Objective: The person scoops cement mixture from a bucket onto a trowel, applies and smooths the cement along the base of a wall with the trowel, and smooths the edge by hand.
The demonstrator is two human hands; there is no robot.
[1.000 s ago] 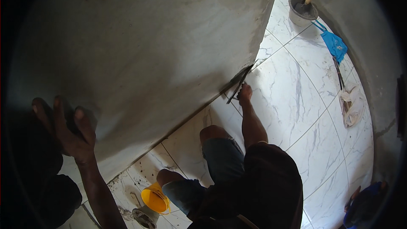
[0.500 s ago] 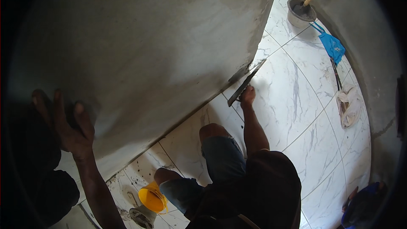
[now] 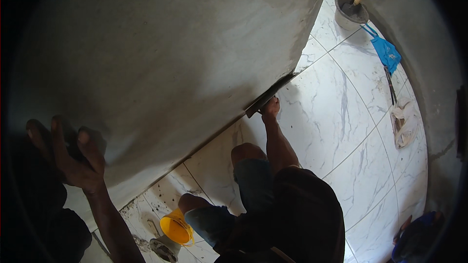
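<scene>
My right hand [image 3: 271, 108] is closed round the handle of a long, dark plastering trowel [image 3: 268, 96]. The blade lies along the foot of the grey plastered wall [image 3: 195, 44], at the joint with the floor, close to the wall's end corner. On the left, my left hand [image 3: 80, 163] rests against the wall with its fingers spread and nothing in it. White marbled floor tiles [image 3: 331, 117] run up to the wall below the trowel.
A bucket of grey mortar [image 3: 348, 19] with a wooden-handled tool stands at the far right. Near it lie a blue bag [image 3: 386, 53] and a whitish plastic bag [image 3: 404, 122]. By my knees are a yellow bucket [image 3: 176, 229] and a grey container [image 3: 165, 249]. Crumbs dot the tiles.
My right hand has moved the trowel left, from just off the wall to against its foot. The dark wet patch there is now covered by the blade. My left hand stays on the wall.
</scene>
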